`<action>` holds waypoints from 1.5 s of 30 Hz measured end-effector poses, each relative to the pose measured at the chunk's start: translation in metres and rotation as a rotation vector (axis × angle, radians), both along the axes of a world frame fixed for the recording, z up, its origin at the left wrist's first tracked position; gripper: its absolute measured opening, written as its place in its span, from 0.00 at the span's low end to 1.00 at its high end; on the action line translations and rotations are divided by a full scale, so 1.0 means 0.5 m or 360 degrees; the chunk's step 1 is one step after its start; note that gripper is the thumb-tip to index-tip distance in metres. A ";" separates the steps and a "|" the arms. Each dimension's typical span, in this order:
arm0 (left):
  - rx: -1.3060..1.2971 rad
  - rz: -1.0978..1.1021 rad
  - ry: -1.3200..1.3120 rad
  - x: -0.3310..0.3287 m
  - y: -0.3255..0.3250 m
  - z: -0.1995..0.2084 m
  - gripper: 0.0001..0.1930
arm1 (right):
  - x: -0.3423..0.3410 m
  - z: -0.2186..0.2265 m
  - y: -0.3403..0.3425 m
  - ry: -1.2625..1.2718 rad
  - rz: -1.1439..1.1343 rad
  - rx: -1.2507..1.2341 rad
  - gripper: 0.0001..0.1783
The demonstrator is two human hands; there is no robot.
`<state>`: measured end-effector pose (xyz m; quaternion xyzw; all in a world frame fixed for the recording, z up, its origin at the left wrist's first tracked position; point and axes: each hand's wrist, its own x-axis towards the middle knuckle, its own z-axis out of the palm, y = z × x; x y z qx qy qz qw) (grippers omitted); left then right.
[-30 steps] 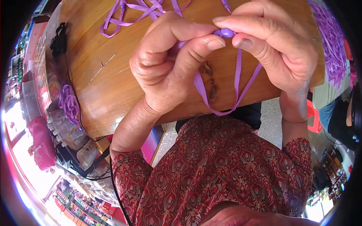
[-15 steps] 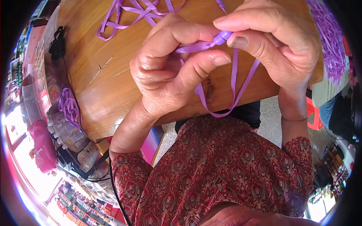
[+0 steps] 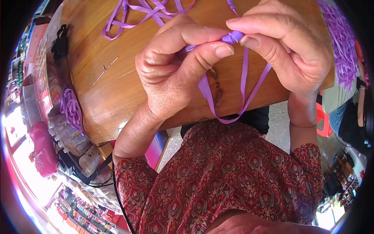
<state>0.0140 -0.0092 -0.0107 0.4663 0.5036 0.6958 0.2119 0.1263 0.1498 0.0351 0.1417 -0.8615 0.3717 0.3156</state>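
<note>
Over the near part of a wooden table (image 3: pixel 117 93), a person's left hand (image 3: pixel 171 72) and right hand (image 3: pixel 298 50) are working close together, each pinching one end of a small purple fitting (image 3: pixel 233 37) between thumb and forefinger. A purple ribbon (image 3: pixel 244 74) is looping below the hands, dipping past the table's near edge. More purple ribbons (image 3: pixel 150 13) are lying tangled toward the table's far side; a thin metal tool (image 3: pixel 104 70) is resting on its left part. Purple strands (image 3: pixel 343 46) are hanging by its right edge.
</note>
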 end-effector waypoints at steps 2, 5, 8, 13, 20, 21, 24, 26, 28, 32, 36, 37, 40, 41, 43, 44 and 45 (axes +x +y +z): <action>0.0004 0.0004 0.0002 0.001 0.000 0.001 0.08 | -0.005 0.000 0.006 -0.0003 0.0000 0.0001 0.15; 0.0005 0.0008 -0.0048 0.003 -0.001 0.001 0.08 | -0.009 0.007 -0.011 -0.0009 0.0000 0.0001 0.15; -0.0017 0.0034 -0.0038 0.003 -0.001 0.002 0.08 | -0.008 0.008 -0.012 -0.0018 -0.0001 -0.0003 0.15; 0.0007 0.0111 0.0249 -0.001 -0.001 0.005 0.07 | -0.008 0.007 -0.016 -0.0033 -0.0004 -0.0015 0.15; -0.0091 0.0221 0.0488 0.003 -0.007 0.021 0.08 | 0.001 0.004 -0.015 -0.0064 -0.0011 -0.0031 0.15; -0.0119 0.0232 0.0562 0.001 -0.008 0.026 0.08 | 0.002 0.004 -0.015 -0.0068 -0.0013 -0.0032 0.15; -0.0131 0.0257 0.0691 0.000 -0.007 0.030 0.08 | -0.004 0.007 -0.027 -0.0078 -0.0010 -0.0039 0.15; -0.0113 0.0268 0.0743 -0.001 -0.007 0.029 0.08 | -0.006 0.006 -0.029 -0.0085 -0.0007 -0.0044 0.15; -0.0094 0.0271 0.0737 -0.001 -0.006 0.027 0.09 | -0.007 0.004 -0.027 -0.0094 -0.0007 -0.0048 0.15; -0.0078 0.0243 0.0791 -0.007 -0.006 0.027 0.09 | -0.009 0.004 -0.037 -0.0110 -0.0005 -0.0064 0.15; 0.0018 0.0300 0.1052 -0.009 -0.004 0.028 0.08 | -0.003 0.002 -0.039 -0.0132 -0.0018 -0.0080 0.15; 0.0065 0.0320 0.1159 -0.009 -0.002 0.029 0.08 | 0.003 -0.001 -0.032 -0.0140 -0.0025 -0.0083 0.15; 0.0054 0.0384 0.1165 -0.005 0.002 0.017 0.09 | 0.001 -0.004 -0.029 -0.0152 -0.0027 -0.0095 0.15; 0.0049 0.0387 0.1168 -0.006 0.000 0.017 0.09 | -0.004 -0.006 -0.027 -0.0153 -0.0023 -0.0100 0.16; -0.0169 0.0370 0.0915 -0.010 -0.005 0.018 0.07 | 0.011 -0.013 -0.005 -0.0153 -0.0015 -0.0108 0.16; -0.0162 0.0365 0.0914 -0.011 -0.003 0.017 0.07 | 0.005 -0.010 -0.013 -0.0156 -0.0022 -0.0104 0.16; -0.0173 0.0287 0.0629 -0.012 -0.002 0.016 0.07 | 0.010 -0.009 -0.010 -0.0160 -0.0029 -0.0100 0.16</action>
